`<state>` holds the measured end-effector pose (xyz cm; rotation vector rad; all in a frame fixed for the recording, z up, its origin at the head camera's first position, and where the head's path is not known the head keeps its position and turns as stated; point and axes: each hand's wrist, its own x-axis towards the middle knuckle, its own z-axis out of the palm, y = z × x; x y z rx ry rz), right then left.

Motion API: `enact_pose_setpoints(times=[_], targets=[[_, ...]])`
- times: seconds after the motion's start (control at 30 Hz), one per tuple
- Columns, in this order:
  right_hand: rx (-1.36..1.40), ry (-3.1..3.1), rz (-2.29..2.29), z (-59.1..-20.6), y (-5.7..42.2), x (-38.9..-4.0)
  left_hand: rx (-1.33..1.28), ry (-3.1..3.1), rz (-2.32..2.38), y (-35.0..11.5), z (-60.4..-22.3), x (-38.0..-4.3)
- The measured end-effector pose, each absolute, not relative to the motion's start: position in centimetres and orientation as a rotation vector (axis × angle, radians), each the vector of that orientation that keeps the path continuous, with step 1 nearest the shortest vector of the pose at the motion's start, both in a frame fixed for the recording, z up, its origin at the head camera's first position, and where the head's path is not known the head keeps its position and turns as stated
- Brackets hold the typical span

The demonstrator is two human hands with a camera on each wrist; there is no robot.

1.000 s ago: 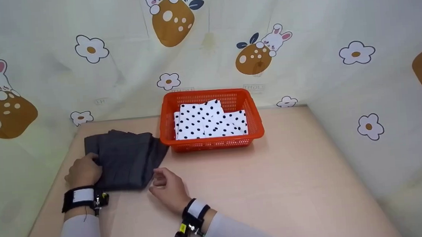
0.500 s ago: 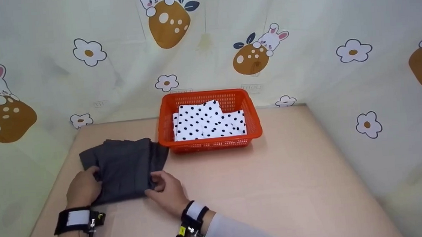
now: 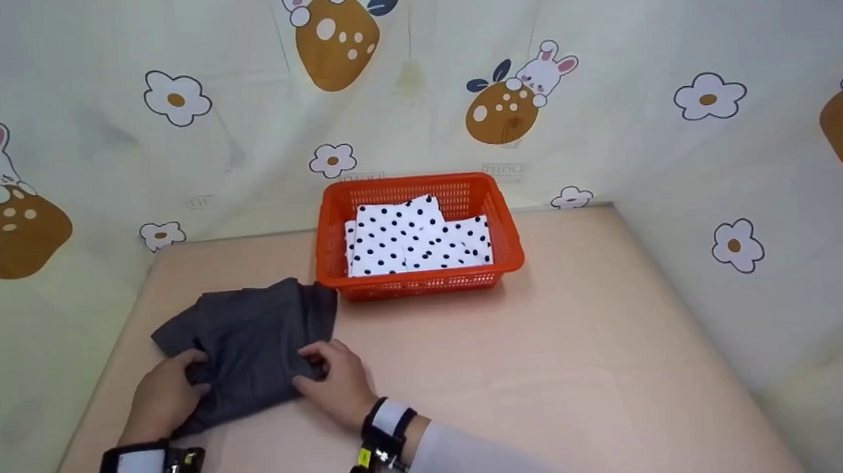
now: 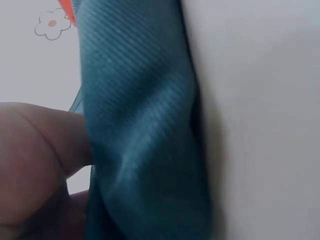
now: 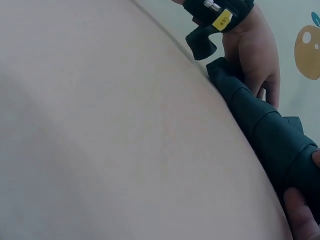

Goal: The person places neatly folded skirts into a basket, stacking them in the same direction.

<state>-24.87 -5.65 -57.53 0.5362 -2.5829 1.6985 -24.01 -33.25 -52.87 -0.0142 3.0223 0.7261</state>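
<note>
Dark-grey, folded cloth [image 3: 250, 348] is pinched by left grip [image 3: 163, 396] at eight o'clock, right grip [image 3: 344, 387] at four. Even tension is advised.

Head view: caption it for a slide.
Left hand and right hand grip folded gray cloth beside a perforated orange basket of dotted fabric.

Orange perforated basket [image 3: 421, 275] at far middle of pale peach surface [image 3: 553, 376], black-dotted white fabric [image 3: 399, 242] inside. Pale backdrop [image 3: 622, 18] along far, left and right sides, printed with white flowers [image 3: 738, 246], rabbits [image 3: 538, 77], brown spotted fruits [image 3: 332, 61].
</note>
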Motion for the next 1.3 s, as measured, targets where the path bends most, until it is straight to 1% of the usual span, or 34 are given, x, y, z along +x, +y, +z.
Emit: enact_pose_setpoints(times=[0.23,0.47,0.7,0.93,1.13,1.3], targets=[[0.731,-2.638,1.692,-57.7,-3.7,-22.1,0.013,2.967,0.737,-32.0,-52.6,-21.9],[0.778,-2.657,1.781,-57.3,-0.1,-20.5,0.025,2.927,0.714,-29.4,-52.2,-20.2],[0.816,-2.625,1.745,-57.1,4.1,-19.7,0.08,2.945,0.748,-25.4,-52.3,-18.8],[0.812,-2.664,1.723,-57.0,9.5,-20.0,0.187,2.909,0.764,-20.9,-52.1,-19.4],[0.775,-2.723,1.762,-56.9,14.6,-21.5,0.35,2.906,0.739,-16.3,-52.2,-21.0],[0.766,-2.776,1.776,-56.6,19.6,-22.1,0.468,2.878,0.82,-12.9,-52.8,-22.2]])
